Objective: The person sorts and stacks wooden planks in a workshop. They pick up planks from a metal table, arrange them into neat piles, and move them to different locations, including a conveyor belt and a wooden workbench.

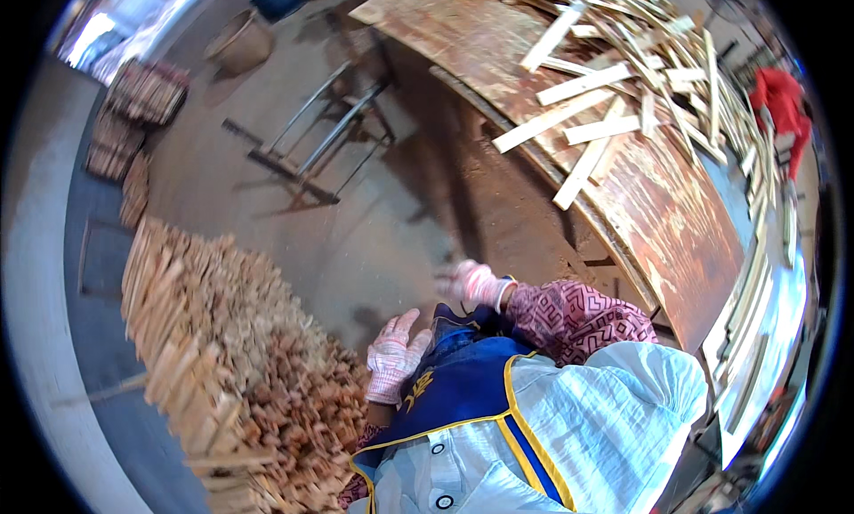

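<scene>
My left hand (394,358), in a white and pink knitted glove, is in front of my blue apron (445,376) with yellow edging. Its fingers are stretched out and apart, and nothing lies in it. To its left is a long stack of wooden slats (240,345), with their ends facing up. My right hand (473,283), gloved alike, hangs over the floor just past my apron. Motion smears its fingers, so their pose is unclear; no object shows in it. A patterned maroon sleeve (583,320) covers that forearm.
Right of me stands a worn wooden table (658,220) heaped with pale wooden strips (587,100). Ahead on the floor is a metal-legged stand (311,140); beyond it are a bucket (240,44) and slat bundles (147,91). A person in red (780,105) is at far right.
</scene>
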`<state>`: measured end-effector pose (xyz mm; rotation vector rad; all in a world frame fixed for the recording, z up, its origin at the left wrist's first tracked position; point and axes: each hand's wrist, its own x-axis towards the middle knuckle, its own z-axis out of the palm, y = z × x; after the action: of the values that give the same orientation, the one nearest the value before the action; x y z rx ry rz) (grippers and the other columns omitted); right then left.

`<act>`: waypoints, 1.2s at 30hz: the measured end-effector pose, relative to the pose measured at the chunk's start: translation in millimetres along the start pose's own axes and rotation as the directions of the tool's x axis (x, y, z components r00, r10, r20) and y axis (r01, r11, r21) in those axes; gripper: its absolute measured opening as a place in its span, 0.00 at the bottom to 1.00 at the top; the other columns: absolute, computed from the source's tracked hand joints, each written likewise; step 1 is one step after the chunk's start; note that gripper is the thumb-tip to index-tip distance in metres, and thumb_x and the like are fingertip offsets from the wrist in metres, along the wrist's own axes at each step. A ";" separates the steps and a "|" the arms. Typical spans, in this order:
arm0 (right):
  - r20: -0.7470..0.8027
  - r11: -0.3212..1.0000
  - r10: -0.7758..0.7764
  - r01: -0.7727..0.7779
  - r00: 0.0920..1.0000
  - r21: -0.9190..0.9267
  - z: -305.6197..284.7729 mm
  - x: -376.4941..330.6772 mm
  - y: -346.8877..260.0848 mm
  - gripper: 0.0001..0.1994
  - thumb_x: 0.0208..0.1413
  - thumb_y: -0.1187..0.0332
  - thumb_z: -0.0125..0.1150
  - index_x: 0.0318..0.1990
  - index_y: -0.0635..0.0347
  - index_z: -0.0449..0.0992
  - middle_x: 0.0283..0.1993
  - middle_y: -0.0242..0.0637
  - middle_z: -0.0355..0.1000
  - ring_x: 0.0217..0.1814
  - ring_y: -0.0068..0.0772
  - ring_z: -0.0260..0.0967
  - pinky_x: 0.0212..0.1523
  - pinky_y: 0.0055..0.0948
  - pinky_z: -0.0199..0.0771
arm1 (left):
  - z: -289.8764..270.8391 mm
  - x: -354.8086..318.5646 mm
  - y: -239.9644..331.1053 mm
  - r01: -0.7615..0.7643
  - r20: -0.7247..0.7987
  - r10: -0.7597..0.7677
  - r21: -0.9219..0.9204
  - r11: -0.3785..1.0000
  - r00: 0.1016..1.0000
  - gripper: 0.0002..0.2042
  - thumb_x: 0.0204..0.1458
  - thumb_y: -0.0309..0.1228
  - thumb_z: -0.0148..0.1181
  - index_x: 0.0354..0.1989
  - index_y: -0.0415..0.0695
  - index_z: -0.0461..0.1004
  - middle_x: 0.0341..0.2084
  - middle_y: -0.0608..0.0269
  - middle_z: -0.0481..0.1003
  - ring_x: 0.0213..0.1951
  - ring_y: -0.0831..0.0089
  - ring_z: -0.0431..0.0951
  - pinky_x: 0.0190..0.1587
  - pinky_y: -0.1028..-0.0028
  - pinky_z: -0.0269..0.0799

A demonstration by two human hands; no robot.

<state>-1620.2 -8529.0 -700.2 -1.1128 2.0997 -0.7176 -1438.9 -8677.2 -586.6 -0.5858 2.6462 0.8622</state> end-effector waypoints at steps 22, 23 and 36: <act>-0.133 0.176 0.931 -0.099 0.339 0.979 -114.7 144.1 86.8 0.17 0.51 0.50 0.62 0.36 0.55 0.81 0.31 0.41 0.79 0.34 0.34 0.78 0.40 0.32 0.76 | -104.2 377.9 30.5 -0.660 0.365 0.601 0.054 0.749 0.712 0.22 0.55 0.45 0.59 0.54 0.46 0.74 0.49 0.52 0.76 0.52 0.54 0.75 0.55 0.61 0.71; -0.202 0.270 0.935 -0.215 0.293 0.939 -110.3 146.0 55.5 0.22 0.49 0.47 0.63 0.41 0.56 0.80 0.37 0.45 0.79 0.41 0.42 0.78 0.45 0.38 0.76 | -90.1 397.3 38.3 -0.652 0.331 0.638 -0.083 0.753 0.695 0.25 0.55 0.47 0.58 0.57 0.46 0.72 0.51 0.53 0.75 0.54 0.54 0.74 0.57 0.62 0.70; -0.476 -0.038 0.809 -0.839 -0.345 0.543 -179.5 9.8 205.2 0.44 0.49 0.42 0.63 0.70 0.51 0.55 0.68 0.51 0.57 0.70 0.45 0.54 0.65 0.43 0.60 | -37.4 459.0 102.1 0.810 0.908 0.399 -0.328 0.486 0.128 0.27 0.52 0.31 0.66 0.60 0.47 0.64 0.44 0.42 0.76 0.33 0.57 0.80 0.34 0.63 0.80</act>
<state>-1862.1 -8407.4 -734.2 1.3154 2.7102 -0.2250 -1892.6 -8756.1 -688.6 -0.3685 0.6016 1.6391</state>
